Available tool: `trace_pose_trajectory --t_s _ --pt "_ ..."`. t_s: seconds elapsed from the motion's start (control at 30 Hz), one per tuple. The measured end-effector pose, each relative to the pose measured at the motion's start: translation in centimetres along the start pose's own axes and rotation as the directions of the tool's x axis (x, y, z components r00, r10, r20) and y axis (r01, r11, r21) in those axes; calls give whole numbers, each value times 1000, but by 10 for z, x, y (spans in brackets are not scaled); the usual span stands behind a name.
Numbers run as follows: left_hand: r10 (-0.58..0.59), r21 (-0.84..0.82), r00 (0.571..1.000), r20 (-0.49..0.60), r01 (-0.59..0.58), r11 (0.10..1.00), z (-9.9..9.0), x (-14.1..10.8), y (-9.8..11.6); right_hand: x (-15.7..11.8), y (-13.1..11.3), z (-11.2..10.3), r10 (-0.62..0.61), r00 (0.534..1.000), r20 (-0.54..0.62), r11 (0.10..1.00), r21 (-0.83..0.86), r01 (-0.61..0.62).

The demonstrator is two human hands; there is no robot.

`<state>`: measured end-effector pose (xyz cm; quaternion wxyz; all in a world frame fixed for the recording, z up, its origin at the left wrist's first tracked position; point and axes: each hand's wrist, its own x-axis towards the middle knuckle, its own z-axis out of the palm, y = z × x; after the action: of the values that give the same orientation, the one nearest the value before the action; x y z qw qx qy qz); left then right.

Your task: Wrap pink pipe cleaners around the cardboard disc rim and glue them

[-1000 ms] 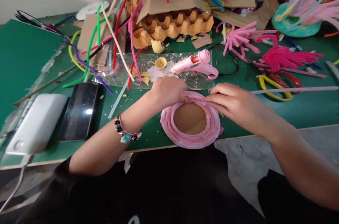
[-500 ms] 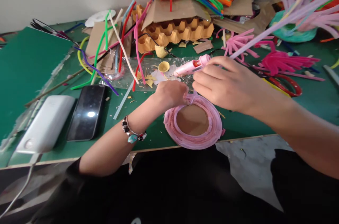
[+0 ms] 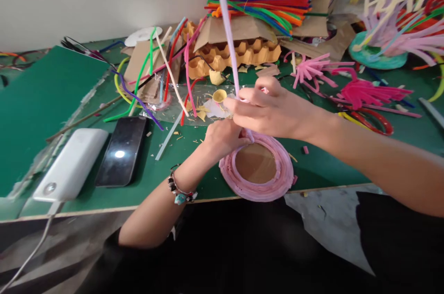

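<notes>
A round cardboard piece (image 3: 255, 164) with a thick ring of pink pipe cleaners (image 3: 231, 183) around it lies at the table's front edge. At the ring's far left rim, my left hand (image 3: 224, 136) is closed, its fingertips pressed there and partly hidden. My right hand (image 3: 267, 106) is just above, fingers curled around a long lilac pipe cleaner (image 3: 227, 25) that stands up nearly straight; its lower end reaches the ring by my left fingertips. The pink glue gun is almost wholly hidden behind my right hand.
To the left are a black phone (image 3: 121, 153) and a corded white power bank (image 3: 71, 164). Behind lie an egg carton (image 3: 243, 53), bundled pipe cleaners (image 3: 256, 4) and a small yellow cup (image 3: 219, 96). Red-handled scissors (image 3: 378, 120) and pink pipe-cleaner tufts (image 3: 367, 88) are at right.
The lilac pipe cleaner has swung from slanting up to the right to nearly upright. My right hand has shifted left, over my left hand, and the glue gun has dropped from sight.
</notes>
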<state>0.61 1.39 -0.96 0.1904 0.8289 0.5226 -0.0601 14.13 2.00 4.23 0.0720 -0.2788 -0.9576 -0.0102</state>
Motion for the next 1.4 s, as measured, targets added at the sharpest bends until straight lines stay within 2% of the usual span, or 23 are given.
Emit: trace_pose_trajectory --t_s 0.1,0.2,0.33,0.5,0.63,0.7,0.77,0.9,1.0,1.07,1.13,1.17,1.2,1.23,1.3,1.33,1.37,1.4 --pt "-41 -9 999 -1 41 999 0 -2 2 -1 7 1 -9 1000 12 995 -103 11" --pt "-22 12 1000 -15 22 1000 -2 -4 3 -2 12 4 -14 1000 13 978 -207 16" --pt "-10 10 998 -69 11 1000 -1 -9 4 0 16 6 -14 999 30 964 -267 22" --pt "85 -113 983 -160 -104 988 7 -15 -6 10 16 7 -8 996 85 959 -282 32" --pt "187 -164 934 -305 -245 956 13 -23 -20 19 14 9 -35 991 130 971 -229 64" --pt "188 -109 900 -393 -249 962 14 -27 -25 22 13 11 -42 988 146 971 -228 74" --pt "231 28 867 -441 -244 969 15 -30 -28 23 14 12 -54 985 166 972 -219 90" --pt "451 345 803 -389 -326 880 19 -26 -31 26 13 14 -93 980 177 972 -196 128" --pt "501 411 790 -353 -350 842 20 -18 -31 26 12 14 -79 983 167 975 -194 111" --pt "510 422 796 -326 -361 832 19 -13 -32 21 11 10 -99 989 108 978 -174 117" --pt "520 416 801 -297 -381 826 18 -11 -32 9 12 2 -127 990 -57 985 -126 119" --pt "521 402 804 -288 -392 828 18 -11 -32 1 13 -3 -121 974 -190 990 -94 105" --pt "517 381 807 -285 -400 834 17 -10 -32 -9 14 -7 -64 936 -347 997 -66 44" --pt "511 353 811 -285 -407 842 18 -10 -33 -19 15 -10 -4 867 -497 999 -44 -21" --pt "495 283 815 -303 -419 863 18 -11 -33 -41 16 -10 108 657 -746 990 19 -141" --pt "489 244 813 -317 -428 870 19 -11 -34 -52 15 -7 190 532 -825 973 85 -216" --pt "484 207 811 -329 -439 875 19 -11 -34 -62 14 -1 276 463 -843 947 155 -282" --pt "482 174 808 -338 -450 876 20 -11 -35 -70 11 6 356 435 -827 917 220 -333"
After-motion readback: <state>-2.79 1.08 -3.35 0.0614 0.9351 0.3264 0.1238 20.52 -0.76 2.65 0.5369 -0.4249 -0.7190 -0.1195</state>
